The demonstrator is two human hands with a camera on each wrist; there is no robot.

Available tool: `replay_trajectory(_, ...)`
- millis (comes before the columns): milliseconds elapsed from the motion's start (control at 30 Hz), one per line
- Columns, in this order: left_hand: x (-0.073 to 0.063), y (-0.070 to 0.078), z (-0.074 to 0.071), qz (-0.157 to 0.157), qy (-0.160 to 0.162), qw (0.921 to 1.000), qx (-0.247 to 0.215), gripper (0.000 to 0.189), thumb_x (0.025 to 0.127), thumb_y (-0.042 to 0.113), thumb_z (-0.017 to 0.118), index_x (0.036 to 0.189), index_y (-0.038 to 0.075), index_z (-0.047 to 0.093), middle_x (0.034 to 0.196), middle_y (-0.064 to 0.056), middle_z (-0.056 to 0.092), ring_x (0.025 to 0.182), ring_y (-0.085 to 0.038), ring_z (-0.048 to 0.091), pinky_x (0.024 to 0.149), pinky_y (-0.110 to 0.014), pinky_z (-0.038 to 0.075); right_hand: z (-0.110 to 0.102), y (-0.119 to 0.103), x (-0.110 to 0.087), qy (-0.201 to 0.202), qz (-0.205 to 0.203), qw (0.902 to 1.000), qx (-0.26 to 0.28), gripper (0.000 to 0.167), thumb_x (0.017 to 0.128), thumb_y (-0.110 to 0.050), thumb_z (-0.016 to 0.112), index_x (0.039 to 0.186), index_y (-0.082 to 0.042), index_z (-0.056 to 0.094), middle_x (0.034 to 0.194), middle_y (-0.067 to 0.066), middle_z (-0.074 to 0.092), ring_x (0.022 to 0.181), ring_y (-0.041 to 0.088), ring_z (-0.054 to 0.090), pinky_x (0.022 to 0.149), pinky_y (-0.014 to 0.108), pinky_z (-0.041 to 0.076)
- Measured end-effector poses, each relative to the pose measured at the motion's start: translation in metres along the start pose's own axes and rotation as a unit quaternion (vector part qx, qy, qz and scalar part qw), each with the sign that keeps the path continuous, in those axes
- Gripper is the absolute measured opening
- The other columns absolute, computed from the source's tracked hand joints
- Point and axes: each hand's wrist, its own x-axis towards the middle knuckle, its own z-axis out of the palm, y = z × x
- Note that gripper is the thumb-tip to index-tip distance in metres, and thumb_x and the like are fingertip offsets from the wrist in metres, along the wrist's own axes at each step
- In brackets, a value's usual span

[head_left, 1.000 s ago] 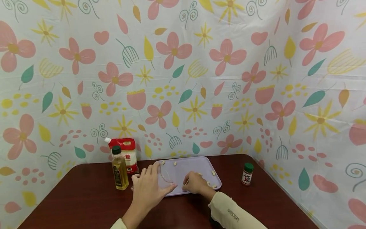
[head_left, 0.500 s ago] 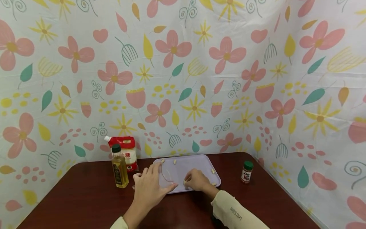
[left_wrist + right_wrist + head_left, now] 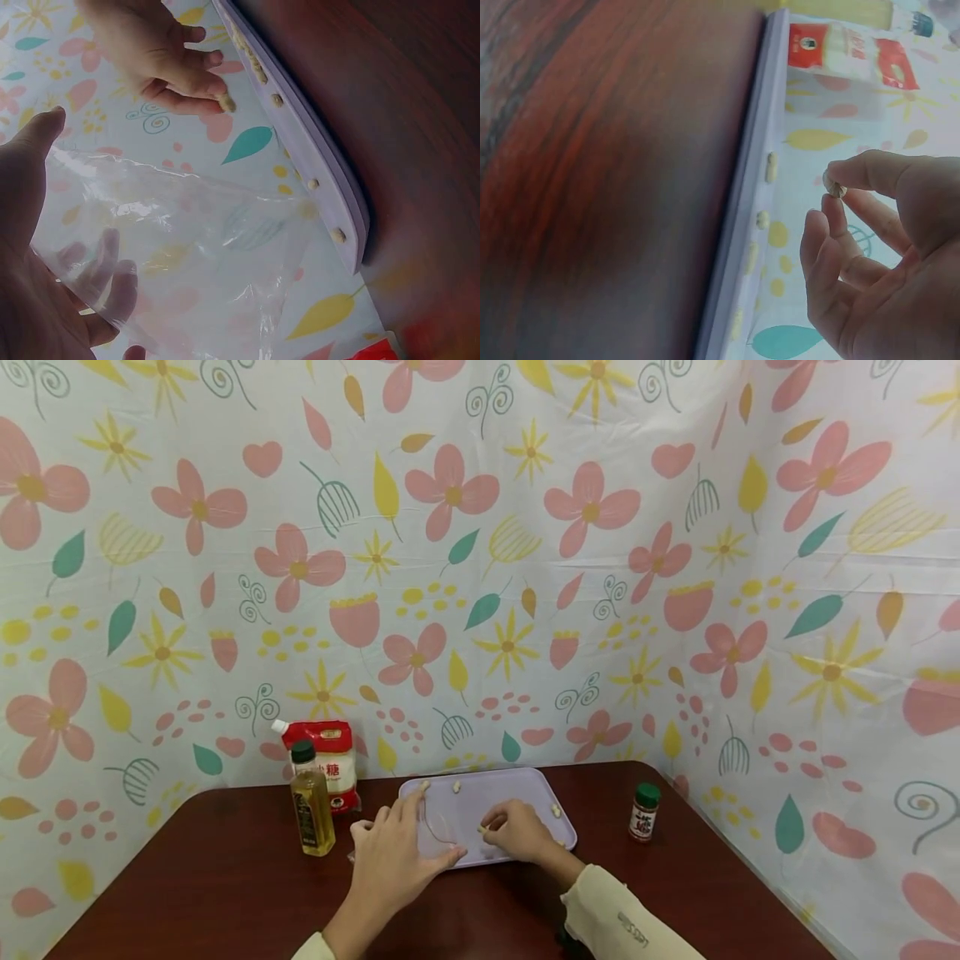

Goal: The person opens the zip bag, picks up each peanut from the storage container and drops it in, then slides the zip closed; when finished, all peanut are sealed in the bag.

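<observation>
My left hand (image 3: 392,864) holds a clear plastic bag (image 3: 187,225), thumb and fingers spread wide so that its mouth stretches between them. Fingers show through the film in the left wrist view. To its right, my right hand (image 3: 521,833) pinches a small pale peanut (image 3: 835,184) between thumb and fingertips, raised over the lilac tray (image 3: 498,802). Loose peanuts lie on the tray, one (image 3: 457,787) near the far edge and another (image 3: 556,811) by the right side. My right hand and forearm hide part of the tray's near right side.
An oil bottle (image 3: 312,806) with a dark green cap stands left of my left hand, before a red and white spouted sugar pouch (image 3: 341,768). A small green-lidded jar (image 3: 644,814) stands on the dark brown table (image 3: 225,868) to the right. A flowered cloth (image 3: 480,610) hangs behind.
My right hand has lifted slightly off the tray with a peanut between its fingertips. My left hand keeps its spread hold on the bag, almost unmoved.
</observation>
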Motion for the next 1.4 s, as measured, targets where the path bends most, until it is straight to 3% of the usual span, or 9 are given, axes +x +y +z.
replay_trajectory(367,0.001,0.000,0.003,0.005,-0.012,0.9999,-0.002,0.097,0.066,0.079,0.070,0.136,0.013,0.057,0.110,0.000,0.065,0.082,-0.018,0.057,0.070,-0.048,0.036,-0.012,-0.009,-0.001,0.037,-0.056,0.9972,0.032,0.008,0.083,-0.006,0.075,0.090,-0.006,0.075,0.083,0.002,0.069,0.082,0.023,0.064,0.066,0.033,0.050)
replay_trajectory(600,0.000,0.001,0.005,0.007,-0.012,0.9998,-0.010,0.093,0.066,0.076,0.073,0.132,0.013,0.058,0.105,0.002,0.065,0.081,-0.018,0.056,0.069,-0.046,0.036,-0.020,-0.025,-0.006,0.044,-0.054,0.9961,0.053,0.008,0.084,-0.008,0.075,0.092,-0.008,0.075,0.083,0.001,0.069,0.068,0.014,0.061,0.057,0.028,0.049)
replay_trajectory(867,-0.001,0.001,0.008,0.003,-0.019,0.9997,-0.016,0.091,0.066,0.075,0.074,0.130,0.013,0.057,0.110,0.002,0.064,0.085,-0.018,0.057,0.071,-0.047,0.036,-0.032,-0.060,-0.019,0.057,-0.063,0.9937,0.073,0.006,0.088,-0.017,0.074,0.090,-0.011,0.076,0.081,-0.002,0.068,0.062,0.014,0.060,0.057,0.027,0.050)
replay_trajectory(1133,0.001,0.003,0.008,-0.002,-0.024,0.9995,-0.018,0.093,0.067,0.077,0.071,0.131,0.011,0.057,0.115,0.000,0.064,0.094,-0.021,0.059,0.074,-0.048,0.037,-0.037,-0.090,-0.024,0.039,-0.063,0.9921,0.102,0.008,0.087,-0.019,0.075,0.090,-0.011,0.076,0.082,-0.002,0.068,0.058,0.013,0.057,0.053,0.027,0.047)
replay_trajectory(1400,0.000,0.003,0.009,0.010,-0.012,0.9997,-0.021,0.088,0.068,0.076,0.071,0.127,0.012,0.057,0.114,-0.001,0.064,0.091,-0.020,0.059,0.073,-0.045,0.041,-0.034,-0.099,-0.023,0.028,-0.075,0.9910,0.107,0.007,0.086,-0.014,0.075,0.092,-0.011,0.076,0.084,0.000,0.069,0.059,0.013,0.060,0.055,0.028,0.050)
